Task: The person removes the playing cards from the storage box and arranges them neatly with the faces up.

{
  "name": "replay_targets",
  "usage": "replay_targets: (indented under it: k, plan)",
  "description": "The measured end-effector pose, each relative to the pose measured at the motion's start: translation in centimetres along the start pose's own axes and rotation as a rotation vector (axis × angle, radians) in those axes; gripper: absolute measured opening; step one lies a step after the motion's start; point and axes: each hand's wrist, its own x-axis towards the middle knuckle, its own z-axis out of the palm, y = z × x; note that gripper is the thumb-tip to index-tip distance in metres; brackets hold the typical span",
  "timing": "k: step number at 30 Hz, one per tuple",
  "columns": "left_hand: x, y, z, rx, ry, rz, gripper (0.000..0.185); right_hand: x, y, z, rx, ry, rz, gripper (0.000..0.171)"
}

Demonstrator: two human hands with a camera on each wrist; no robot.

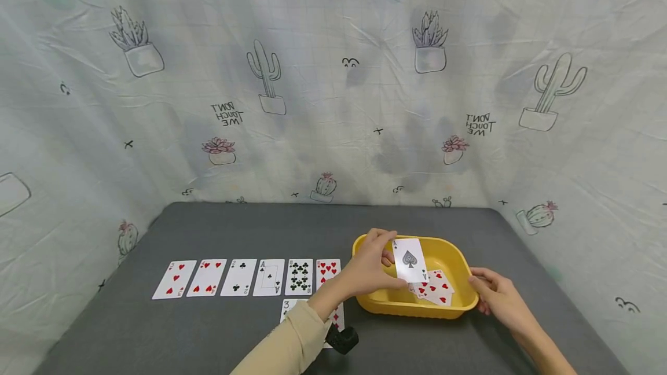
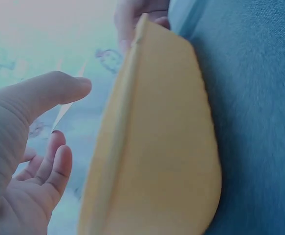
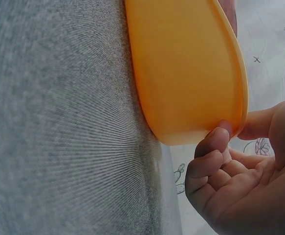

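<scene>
My left hand (image 1: 365,271) pinches an ace of spades playing card (image 1: 410,260) by its edges, thumb below and fingertips above. The card is face toward me over the yellow plastic basin (image 1: 396,307). In the left wrist view only a thin white sliver of the card (image 2: 63,115) shows between thumb and fingers. At the basin's right end, my right hand (image 1: 502,302) grips the rim, with the thumb and curled fingers on either side of the wall in the right wrist view. Inside the basin lie several loose heart cards (image 1: 438,289), partly overlapping.
Left of the basin, a row of face-up cards runs along the dark grey table (image 1: 130,328), from a heart card (image 1: 174,279) to another heart card (image 1: 327,268). Below the row's right end lie a three of clubs (image 1: 289,307) and a diamond card (image 1: 339,318), partly behind my left arm.
</scene>
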Motion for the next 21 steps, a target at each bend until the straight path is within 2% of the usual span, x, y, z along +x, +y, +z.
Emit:
replay_targets:
  k: [7,14,21]
  plan:
    - [-3.7,0.0,-3.9,0.062,0.058,0.043,0.093,-0.1,0.0,0.1,-0.017,0.0,0.019,0.049]
    - [-8.3,-0.5,-7.6,0.081,0.104,-0.01,0.093,-0.2,0.0,0.0,-0.016,-0.012,0.019,0.051]
    - [-12.8,-2.4,-10.6,0.097,0.141,-0.046,0.094,-0.3,0.1,0.0,-0.008,-0.014,0.018,0.052]
